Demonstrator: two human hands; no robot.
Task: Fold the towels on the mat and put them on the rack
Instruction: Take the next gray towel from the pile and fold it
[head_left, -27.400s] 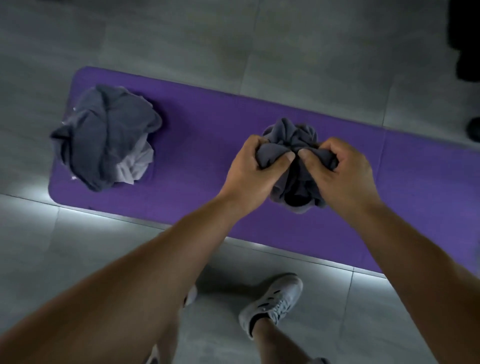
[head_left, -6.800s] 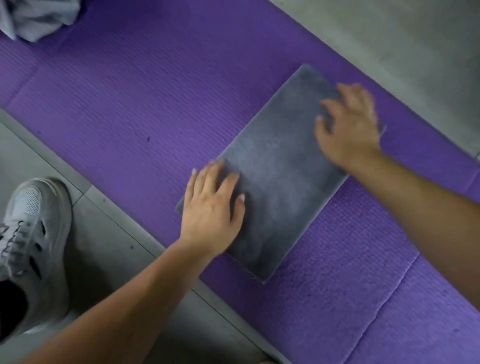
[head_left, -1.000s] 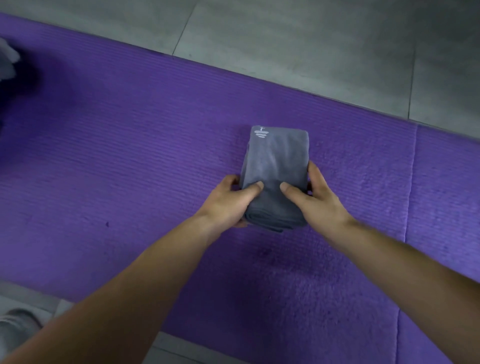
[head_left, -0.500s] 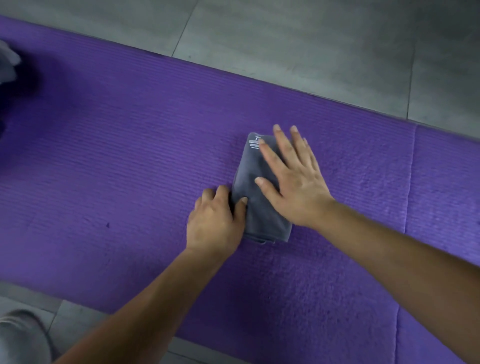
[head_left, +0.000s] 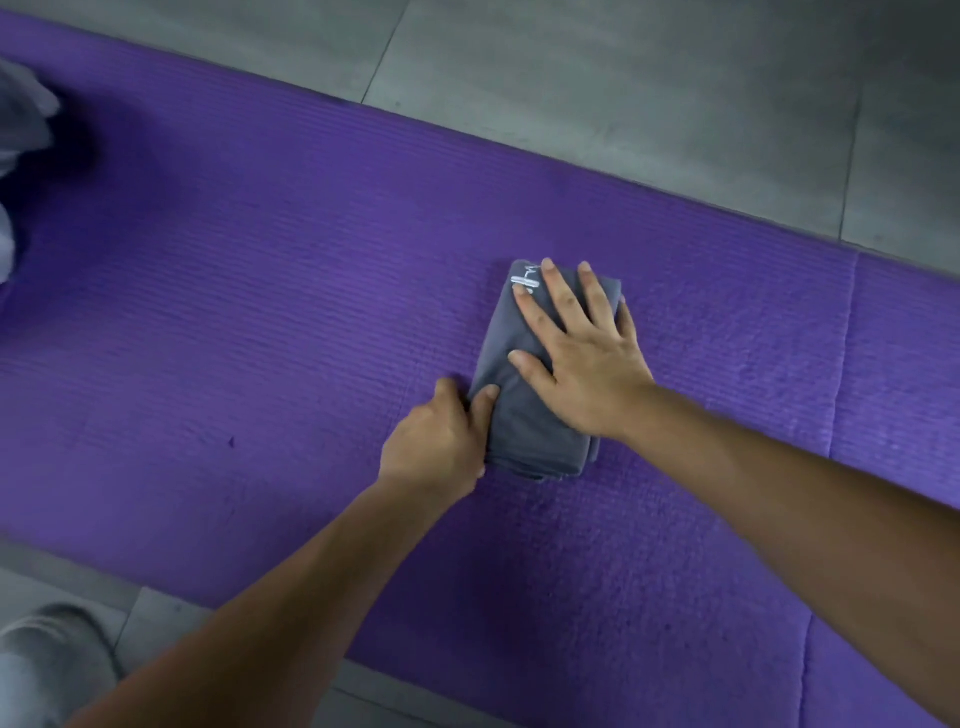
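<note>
Grey tiled floor (head_left: 623, 78) beyond purple mat (head_left: 260, 312), wide bare stretch toward 9 o'clock, far edge running toward 2 o'clock. Folded grey towel (head_left: 524, 431) lying right of centre. Right hand (head_left: 582, 358) spread flat on top, as half a second ago; left hand (head_left: 441, 441) pinching its 9 o'clock edge, now slightly nearer the corner. Crumpled towels (head_left: 21, 135) at 10 o'clock; shoe (head_left: 47, 660) at 7.

A soft, matt grey cloth towel (head_left: 524, 415) lies on a ribbed purple foam mat (head_left: 260, 312) over smooth grey floor tiles (head_left: 623, 78).
</note>
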